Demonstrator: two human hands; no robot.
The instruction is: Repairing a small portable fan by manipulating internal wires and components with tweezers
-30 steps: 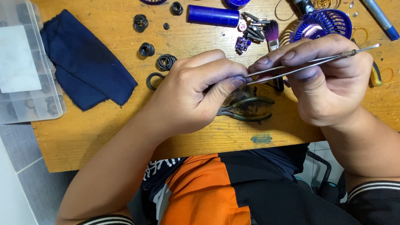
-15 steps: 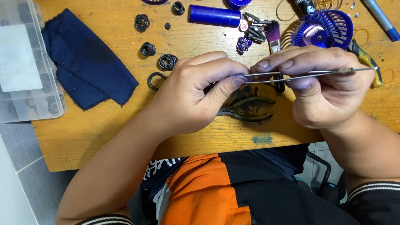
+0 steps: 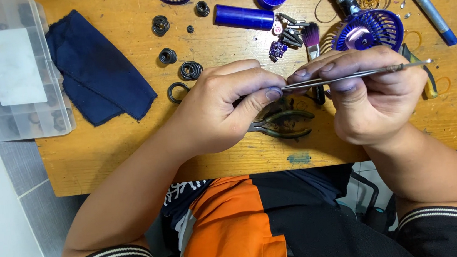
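Above the tabletop [image 3: 131, 160], the right hand [image 3: 373, 98] pinches tweezers [image 3: 357, 74] level, tips meeting the left hand [image 3: 226, 109], whose thumb and fingers close on something too small to tell, just over pliers [image 3: 284, 124], near black rings [image 3: 189, 71].

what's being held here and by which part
The right hand pinches metal tweezers along their middle. The left hand meets their tips; anything pinched there is hidden.

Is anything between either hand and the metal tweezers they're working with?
Nothing visible. The right hand pinches the tweezers directly, and the left hand meets their tip with thumb and forefinger. The pliers lie underneath on the table.
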